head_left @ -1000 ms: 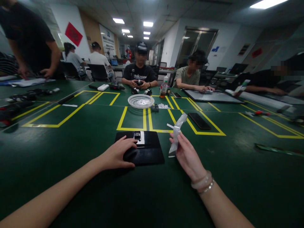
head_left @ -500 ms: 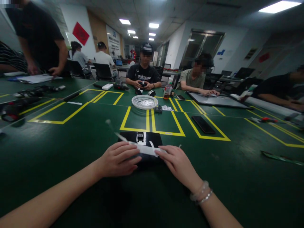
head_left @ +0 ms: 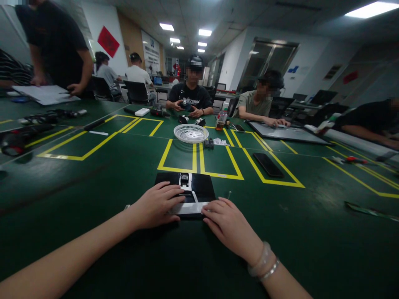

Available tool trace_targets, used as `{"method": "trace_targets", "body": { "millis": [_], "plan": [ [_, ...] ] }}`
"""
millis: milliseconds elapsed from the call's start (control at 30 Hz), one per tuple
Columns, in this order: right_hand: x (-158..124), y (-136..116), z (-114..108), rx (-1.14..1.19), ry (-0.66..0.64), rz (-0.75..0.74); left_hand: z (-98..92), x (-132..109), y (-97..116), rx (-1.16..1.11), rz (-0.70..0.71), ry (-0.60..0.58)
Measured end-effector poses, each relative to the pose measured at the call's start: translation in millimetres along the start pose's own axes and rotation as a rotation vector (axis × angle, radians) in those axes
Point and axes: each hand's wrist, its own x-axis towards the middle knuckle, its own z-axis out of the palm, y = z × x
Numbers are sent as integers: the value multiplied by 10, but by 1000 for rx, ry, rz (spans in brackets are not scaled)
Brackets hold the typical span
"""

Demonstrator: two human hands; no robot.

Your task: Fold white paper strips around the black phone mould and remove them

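Observation:
A flat black panel (head_left: pixel 202 184) lies on the green table in front of me, with a silver-and-black fitting (head_left: pixel 184 179) at its far middle. Across its near edge runs a white strip (head_left: pixel 188 208), and a thin narrow tail sticks up from it. My left hand (head_left: pixel 158 205) is closed on the strip's left end, its fingers stretched over the panel and its thumb near the front edge. At the other end, my right hand (head_left: pixel 222 218) pinches the strip by the panel's right corner. The fingers hide both strip ends.
Beyond the panel stand a white round basket (head_left: pixel 190 133) and a bottle (head_left: pixel 220 120). A dark phone (head_left: pixel 268 165) lies inside yellow tape lines to the right. Cables (head_left: pixel 51 116) are at the left; co-workers sit across the table, one handling a dark device.
Both hands have lowered the white strip from above the panel toward its near edge. My left fingers now rest over the panel. The standing co-worker's papers have shifted.

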Motion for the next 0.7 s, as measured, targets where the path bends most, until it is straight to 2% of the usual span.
{"method": "trace_targets", "body": {
  "millis": [133, 367, 567, 700],
  "plan": [
    [-1, -46, 2, -11, -32, 15, 36, -1, -18, -12, -76, -25],
    [1, -71, -19, 6, -47, 34, 43, 36, -17, -33, -99, -53],
    [-7, 6, 7, 28, 1, 20, 56, 41, -54, -69, -105, -78],
    [-7, 55, 14, 31, 94, 45, 82, 41, -106, -92, -90, -65]
  ]
}}
